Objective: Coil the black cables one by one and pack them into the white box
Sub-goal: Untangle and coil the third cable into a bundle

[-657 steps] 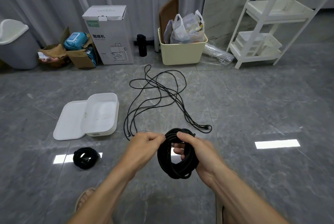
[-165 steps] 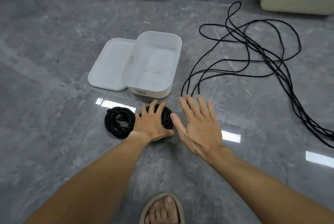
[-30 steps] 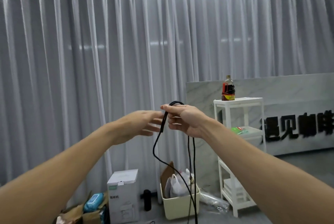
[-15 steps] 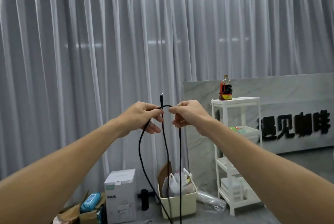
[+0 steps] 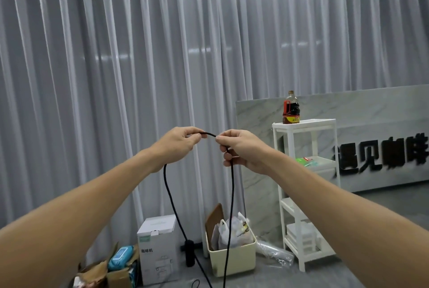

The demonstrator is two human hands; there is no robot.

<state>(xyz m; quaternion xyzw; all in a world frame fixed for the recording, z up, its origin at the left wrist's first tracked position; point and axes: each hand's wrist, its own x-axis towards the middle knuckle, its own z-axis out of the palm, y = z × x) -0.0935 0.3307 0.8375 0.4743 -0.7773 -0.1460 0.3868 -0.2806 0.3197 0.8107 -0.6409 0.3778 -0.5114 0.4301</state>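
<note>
Head view shows the left hand [image 5: 178, 146] and right hand [image 5: 241, 151] pinching a black cable [image 5: 232, 194] at chest height, both strands hanging floorward; it looks light, limp and kink-prone; best gripped near the held bend.

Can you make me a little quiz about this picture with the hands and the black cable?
1. True or false: both hands pinch the black cable up in the air.
2. What stands on top of the white shelf rack? A) a dark bottle B) a cup C) a plant
3. Fill in: two strands of the cable hang down, one from the left hand and one from the ____ hand.

Key:
1. True; the short arc of cable runs between the two hands.
2. A, the dark bottle.
3. Right; the right hand has a strand dropping straight below it.
</note>
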